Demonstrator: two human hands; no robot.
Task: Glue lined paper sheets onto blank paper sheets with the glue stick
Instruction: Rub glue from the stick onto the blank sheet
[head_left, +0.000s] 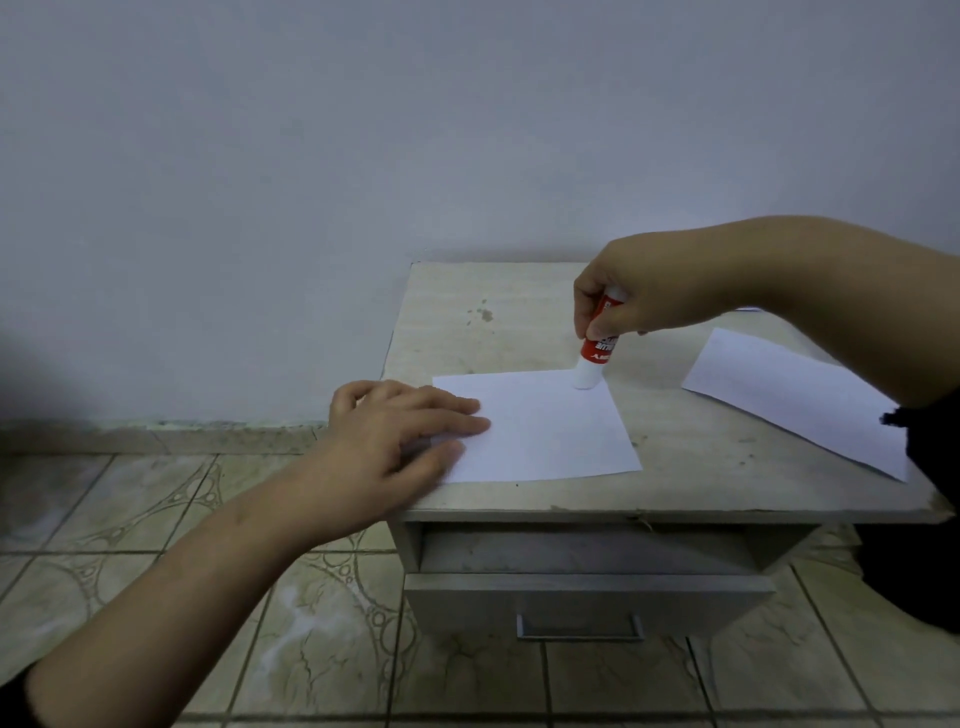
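While the right hand (631, 291) grips the glue stick (597, 345) with curled fingers and thumb, the stick stands nearly upright, its white tip down on the upper right corner of a white paper sheet (550, 428) at the centre of the frame. The left hand (402, 431) lies flat on that sheet's left edge — fingers straight and together, pressing it to the tabletop (691, 462). A second sheet (795, 395) lies at the right of the frame, well apart from the first, partly hidden by the right forearm; faint lines seem to show on it. Below the tabletop, a drawer (582, 597) with a metal handle stands slightly pulled out — tiled floor (156, 530) fills the lower left.
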